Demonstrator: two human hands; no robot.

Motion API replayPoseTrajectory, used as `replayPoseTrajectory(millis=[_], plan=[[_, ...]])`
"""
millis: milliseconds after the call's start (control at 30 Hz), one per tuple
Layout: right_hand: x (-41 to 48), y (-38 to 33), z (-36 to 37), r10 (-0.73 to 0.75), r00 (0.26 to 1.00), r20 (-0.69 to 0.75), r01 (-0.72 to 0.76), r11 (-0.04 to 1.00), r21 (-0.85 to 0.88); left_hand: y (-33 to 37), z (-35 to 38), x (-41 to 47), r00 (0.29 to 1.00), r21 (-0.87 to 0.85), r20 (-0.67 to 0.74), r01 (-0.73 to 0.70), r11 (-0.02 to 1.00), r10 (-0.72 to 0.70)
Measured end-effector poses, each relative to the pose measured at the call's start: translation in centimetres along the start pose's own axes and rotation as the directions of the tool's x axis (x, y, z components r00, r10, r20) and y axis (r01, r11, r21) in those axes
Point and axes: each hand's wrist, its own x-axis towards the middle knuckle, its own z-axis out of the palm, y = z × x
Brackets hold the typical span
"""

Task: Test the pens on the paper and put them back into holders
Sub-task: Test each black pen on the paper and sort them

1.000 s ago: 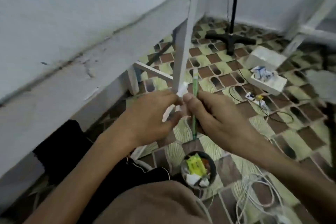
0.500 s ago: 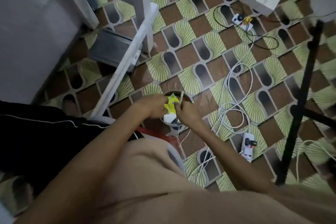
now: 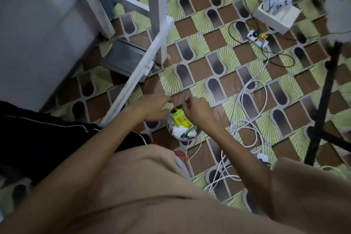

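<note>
- Left hand (image 3: 152, 108) hovers over the small bin (image 3: 168, 123) — fingers relaxed, holding nothing.
- Right hand (image 3: 198, 111) beside it — fingers curled; I cannot tell on what.

Dim, flat light, brightest on the far floor (image 3: 201, 19) and murky on the near shirt (image 3: 152, 195), with soft blur throughout and wide-angle bowing at the edges.

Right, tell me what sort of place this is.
Probably a room in a home, used as a makeshift workspace: a patterned floor, a white table leg, and white cables and a power strip lying loose on the floor.
</note>
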Motion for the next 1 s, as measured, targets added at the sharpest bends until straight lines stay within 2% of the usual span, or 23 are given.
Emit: replayPoseTrajectory(millis=[133, 233, 300, 367, 500, 600, 700, 767, 900, 1000], plan=[[-3.7, -7.0, -6.6, -0.244, 0.953, -0.177, 0.238, 0.970, -0.060, 2.1, -5.9, -5.6, 0.955, 0.128, -0.291, -0.015, 0.992, 0.052], [-6.3, -12.8, -12.0, -0.439, 0.856, -0.271, 0.433, 0.897, -0.086, 3.0, -11.4, -12.3, 0.873, 0.124, -0.487, 0.036, 0.992, 0.029], [-7.8, -17.0, -15.1, -0.556, 0.758, -0.341, 0.565, 0.821, -0.082, 3.0, -14.5, -17.6, 0.809, 0.125, -0.588, 0.064, 0.990, 0.022], [-9.0, -21.7, -17.7, -0.663, 0.638, -0.392, 0.688, 0.719, -0.097, 2.5, -17.1, -23.5, 0.709, 0.162, -0.704, 0.126, 0.979, 0.026], [-10.2, -29.7, -20.2, -0.807, 0.465, -0.363, 0.831, 0.540, -0.135, 1.1, -19.4, -34.2, 0.505, 0.113, -0.862, 0.252, 0.961, -0.031], [-11.1, -36.5, -19.9, -0.897, 0.327, -0.296, 0.920, 0.373, -0.116, -0.6, -18.8, -41.4, 0.350, 0.029, -0.929, 0.395, 0.918, -0.121], [-12.3, -43.2, -18.7, -0.957, 0.227, -0.179, 0.971, 0.237, -0.038, -2.5, -17.2, -47.0, 0.275, -0.068, -0.933, 0.502, 0.862, -0.234], [-13.2, -47.4, -17.4, -0.982, 0.125, -0.143, 0.992, 0.128, -0.013, -3.9, -16.1, -50.3, 0.231, -0.132, -0.922, 0.565, 0.814, -0.310], [-14.7, -54.5, -14.7, -0.994, -0.079, -0.070, 0.997, -0.079, -0.007, -6.8, -13.8, -55.9, 0.196, -0.226, -0.872, 0.651, 0.724, -0.449], [-15.0, -59.6, -13.0, -0.983, -0.184, -0.007, 0.982, -0.184, -0.038, -9.3, -12.1, -59.9, 0.196, -0.282, -0.818, 0.683, 0.673, -0.541]])
